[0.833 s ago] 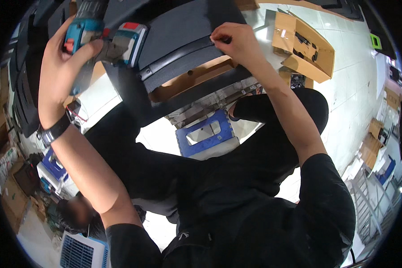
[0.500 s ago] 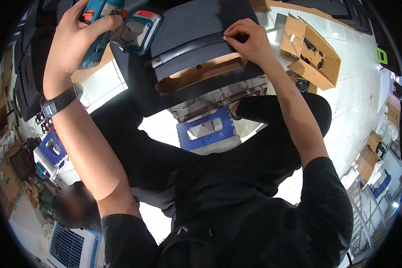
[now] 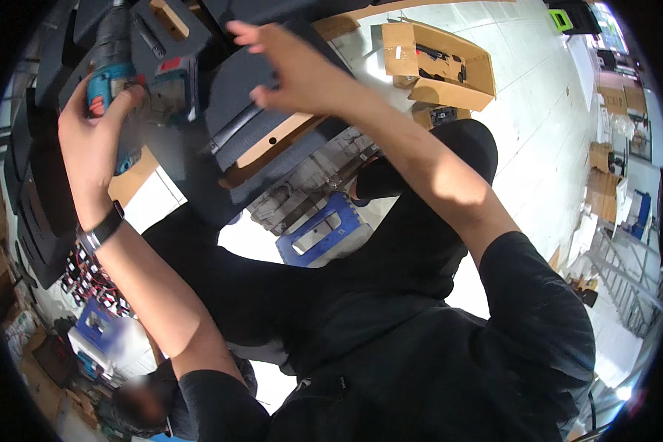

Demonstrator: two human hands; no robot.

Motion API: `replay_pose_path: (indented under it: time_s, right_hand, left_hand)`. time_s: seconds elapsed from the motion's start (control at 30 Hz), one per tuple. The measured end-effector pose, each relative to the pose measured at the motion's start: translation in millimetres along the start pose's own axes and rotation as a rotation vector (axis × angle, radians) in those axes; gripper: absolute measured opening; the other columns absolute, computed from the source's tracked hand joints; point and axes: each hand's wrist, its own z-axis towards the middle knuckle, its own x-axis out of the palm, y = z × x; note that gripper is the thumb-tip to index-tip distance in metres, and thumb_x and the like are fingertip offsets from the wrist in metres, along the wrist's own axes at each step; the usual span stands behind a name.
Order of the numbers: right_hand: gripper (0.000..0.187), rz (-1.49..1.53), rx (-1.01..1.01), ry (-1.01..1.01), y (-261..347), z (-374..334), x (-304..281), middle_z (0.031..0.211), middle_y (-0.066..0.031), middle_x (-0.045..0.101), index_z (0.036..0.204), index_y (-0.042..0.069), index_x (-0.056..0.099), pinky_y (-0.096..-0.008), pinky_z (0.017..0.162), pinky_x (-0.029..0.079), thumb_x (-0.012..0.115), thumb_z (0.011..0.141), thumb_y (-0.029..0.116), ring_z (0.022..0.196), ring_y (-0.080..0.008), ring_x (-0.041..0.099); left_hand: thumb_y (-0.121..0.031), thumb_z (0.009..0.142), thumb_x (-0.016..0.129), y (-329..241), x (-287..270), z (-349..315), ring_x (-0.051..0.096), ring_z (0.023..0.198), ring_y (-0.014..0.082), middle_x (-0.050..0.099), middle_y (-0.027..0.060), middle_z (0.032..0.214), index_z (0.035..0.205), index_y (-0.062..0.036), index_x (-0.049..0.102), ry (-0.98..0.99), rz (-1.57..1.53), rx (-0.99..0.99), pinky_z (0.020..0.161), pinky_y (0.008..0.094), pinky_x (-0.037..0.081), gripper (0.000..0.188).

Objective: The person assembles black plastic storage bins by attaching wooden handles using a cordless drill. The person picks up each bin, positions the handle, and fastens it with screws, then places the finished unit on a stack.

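My left hand (image 3: 88, 140) is wrapped round a teal and black cordless drill (image 3: 110, 77), whose chuck points toward the top of the view. Its battery end is smeared by motion. My right hand (image 3: 295, 74) hovers over a dark textured panel (image 3: 232, 81), fingers spread and slightly blurred, with nothing seen in them. Below that hand, a black handle strip (image 3: 236, 129) lies on the panel, its right end hidden by the hand and wrist. Alongside the strip runs a long slot with a bare wood-coloured edge (image 3: 272, 144) and a dark round hole.
An open cardboard box (image 3: 449, 92) with black parts inside stands on the tiled floor at right. A blue-topped step stool (image 3: 320, 228) is between my legs. More dark panels (image 3: 40, 221) lean at left, near a heap of cables (image 3: 88, 280). Another person (image 3: 140, 401) is at lower left.
My right hand has left the strip's right end, moved left and opened. The drill has swung leftward in my left hand's grip, chuck now upward. The whole view has turned.
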Motion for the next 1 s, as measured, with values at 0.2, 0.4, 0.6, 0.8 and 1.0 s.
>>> replay_pose_path:
  time_s: [0.2,0.4,0.6,0.8,1.0]
  right_hand:
    - [0.097,-0.302,-0.226,-0.462,90,67,16,0.116,-0.0183,0.062,0.146,0.003,0.048,-0.0473,0.092,0.051,0.090,0.061,0.021,0.109,-0.0382,0.063]
    - [0.006,-0.404,-0.081,-0.410,107,16,-76,0.074,-0.0038,0.066,0.096,0.013,0.072,-0.0324,0.057,0.050,0.072,0.098,0.019,0.066,-0.0191,0.065]
    - [0.033,-0.377,0.106,-0.333,111,-59,-122,0.121,-0.0067,0.074,0.132,0.013,0.067,-0.0264,0.068,0.053,0.070,0.101,0.024,0.077,-0.0107,0.062]
    - [0.026,-0.165,0.528,-0.209,130,-90,-154,0.096,-0.0050,0.077,0.117,0.010,0.074,-0.0319,0.080,0.061,0.077,0.093,0.019,0.086,-0.0163,0.075]
    - [0.038,-0.071,0.544,0.051,108,-101,-156,0.103,-0.0074,0.077,0.125,0.008,0.068,-0.0303,0.071,0.058,0.072,0.086,0.009,0.074,-0.0145,0.071]
  left_hand:
    - [-0.036,0.087,0.083,-88,31,-42,0.064,0.080,0.0104,0.072,0.0039,0.090,0.114,-0.0004,0.071,-0.196,-0.602,0.125,0.077,0.0246,0.050,0.046]
    - [-0.040,0.109,0.053,-68,55,-35,0.067,0.064,0.0091,0.073,0.0066,0.112,0.134,-0.0077,0.065,0.256,-1.043,0.333,0.045,0.0167,0.041,0.042]
    - [-0.042,0.102,0.063,-37,89,-17,0.071,0.079,0.0120,0.077,0.0015,0.100,0.123,-0.0091,0.073,0.238,-0.649,0.117,0.065,0.0240,0.055,0.040]
    - [-0.025,0.091,0.070,37,181,-26,0.070,0.107,0.0345,0.075,0.0116,0.112,0.120,-0.0126,0.074,0.163,0.136,0.361,0.093,0.0458,0.056,0.032]
    - [-0.028,0.091,0.073,47,213,-55,0.062,0.118,0.0291,0.068,0.0035,0.124,0.129,-0.0212,0.071,0.261,0.256,0.276,0.095,0.0497,0.051,0.039]
